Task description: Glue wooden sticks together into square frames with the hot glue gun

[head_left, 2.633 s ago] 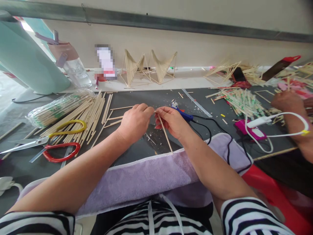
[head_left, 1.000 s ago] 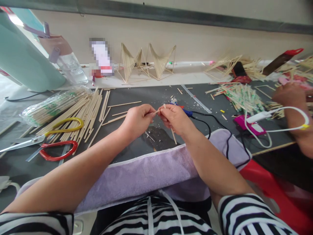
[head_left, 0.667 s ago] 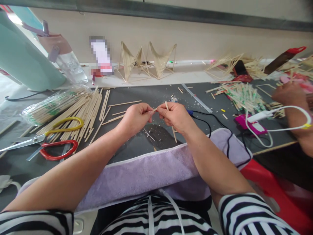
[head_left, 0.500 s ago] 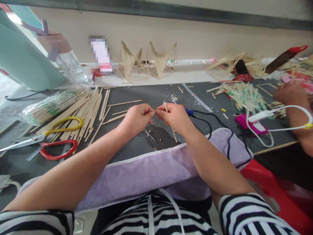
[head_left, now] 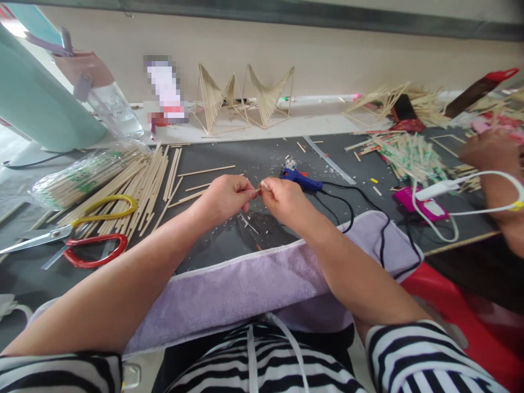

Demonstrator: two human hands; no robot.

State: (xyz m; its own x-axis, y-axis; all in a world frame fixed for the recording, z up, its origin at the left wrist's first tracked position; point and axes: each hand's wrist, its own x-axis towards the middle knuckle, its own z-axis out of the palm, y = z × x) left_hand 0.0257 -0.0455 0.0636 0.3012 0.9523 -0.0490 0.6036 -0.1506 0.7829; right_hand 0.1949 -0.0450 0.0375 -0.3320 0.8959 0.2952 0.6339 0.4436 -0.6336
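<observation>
My left hand (head_left: 230, 197) and my right hand (head_left: 282, 201) meet fingertip to fingertip over the dark table. Both are closed in a pinch. A short bit of a thin wooden stick (head_left: 258, 190) shows between them; the rest of it is hidden by my fingers. Just beyond my right hand lies a blue glue gun (head_left: 303, 179) with a black cord. To the left of my left hand are a few loose sticks (head_left: 207, 171). Farther left, a bundle of wooden chopsticks (head_left: 143, 191) lies under scissors (head_left: 102, 250) with one yellow and one red handle.
Two stick-built curved models (head_left: 266, 101) stand on the white ledge. A water bottle (head_left: 110, 103) is at the left. Wrapped chopsticks (head_left: 409, 161) lie at the right, near a pink device (head_left: 426, 206) with a white cable. Another person's hand (head_left: 489, 155) is at the far right. A lilac cloth (head_left: 254, 289) covers the front edge.
My right hand has turned; the stick that stuck out above and below its fingers no longer shows there. More of the glue gun is visible. My left hand stays nearly in place.
</observation>
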